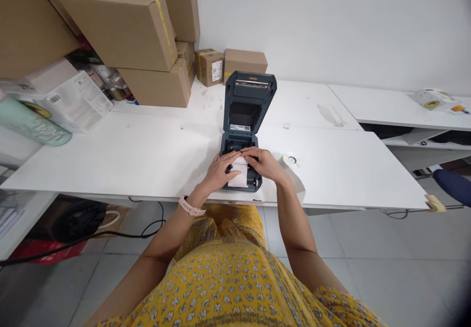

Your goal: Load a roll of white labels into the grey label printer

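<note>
A dark grey label printer [250,106] stands on the white table with its lid raised. Inside its open body sits a white label roll [240,160], and a strip of label paper [238,178] hangs from it toward the front. My left hand [220,170] reaches over the roll from the left, fingers along its top and thumb on the paper. From the right, my right hand [267,162] grips the roll with bent fingers; the fingertips of both hands nearly meet. Beside my right wrist lies another white roll [292,160] with a loose strip curling to the table edge.
Cardboard boxes [121,32] are stacked at the back left, with two small boxes [245,61] behind the printer. A green bottle [37,123] and a white carton [75,101] occupy the left end. Black cables [147,233] hang below the white table [147,155].
</note>
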The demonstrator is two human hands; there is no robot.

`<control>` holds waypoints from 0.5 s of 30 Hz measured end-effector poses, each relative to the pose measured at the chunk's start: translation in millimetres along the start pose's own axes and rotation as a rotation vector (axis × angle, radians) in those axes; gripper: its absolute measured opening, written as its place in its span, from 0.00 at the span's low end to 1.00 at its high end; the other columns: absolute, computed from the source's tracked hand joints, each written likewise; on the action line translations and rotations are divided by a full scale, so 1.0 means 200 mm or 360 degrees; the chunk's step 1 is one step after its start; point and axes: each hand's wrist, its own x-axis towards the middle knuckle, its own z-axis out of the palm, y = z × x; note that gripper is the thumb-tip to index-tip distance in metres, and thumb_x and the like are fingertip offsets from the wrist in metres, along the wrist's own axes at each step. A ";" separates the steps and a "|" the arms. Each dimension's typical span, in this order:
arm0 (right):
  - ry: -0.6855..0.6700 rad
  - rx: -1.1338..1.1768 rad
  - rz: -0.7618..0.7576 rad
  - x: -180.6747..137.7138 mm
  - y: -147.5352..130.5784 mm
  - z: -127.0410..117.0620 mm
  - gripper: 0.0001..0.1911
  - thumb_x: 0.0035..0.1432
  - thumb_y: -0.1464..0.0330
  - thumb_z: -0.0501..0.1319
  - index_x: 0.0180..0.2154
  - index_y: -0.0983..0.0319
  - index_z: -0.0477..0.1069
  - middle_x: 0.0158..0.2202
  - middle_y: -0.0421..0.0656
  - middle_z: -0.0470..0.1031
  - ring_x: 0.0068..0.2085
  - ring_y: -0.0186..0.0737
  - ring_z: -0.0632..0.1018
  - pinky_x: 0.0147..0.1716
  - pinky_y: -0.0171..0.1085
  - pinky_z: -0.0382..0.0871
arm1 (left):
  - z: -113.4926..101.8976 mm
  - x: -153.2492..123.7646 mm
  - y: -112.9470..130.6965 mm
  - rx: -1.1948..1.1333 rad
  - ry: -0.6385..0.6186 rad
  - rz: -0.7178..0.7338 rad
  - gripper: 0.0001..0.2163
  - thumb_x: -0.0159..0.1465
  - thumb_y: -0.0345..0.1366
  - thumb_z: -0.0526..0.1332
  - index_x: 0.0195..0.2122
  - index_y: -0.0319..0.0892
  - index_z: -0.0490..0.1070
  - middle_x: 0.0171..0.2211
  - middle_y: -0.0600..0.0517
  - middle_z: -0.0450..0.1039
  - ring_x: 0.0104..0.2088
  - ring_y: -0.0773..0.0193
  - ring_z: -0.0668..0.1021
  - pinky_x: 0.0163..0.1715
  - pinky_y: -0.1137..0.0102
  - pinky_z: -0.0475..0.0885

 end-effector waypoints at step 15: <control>0.0913 -0.0059 0.0260 0.09 0.19 0.16 0.13 0.61 0.66 0.62 0.48 0.55 0.78 0.58 0.48 0.74 0.61 0.51 0.71 0.62 0.56 0.62 | -0.01 0.00 0.02 0.0087 -0.0014 0.0000 0.26 0.65 0.38 0.62 0.65 0.48 0.65 0.68 0.48 0.64 0.69 0.52 0.65 0.71 0.50 0.50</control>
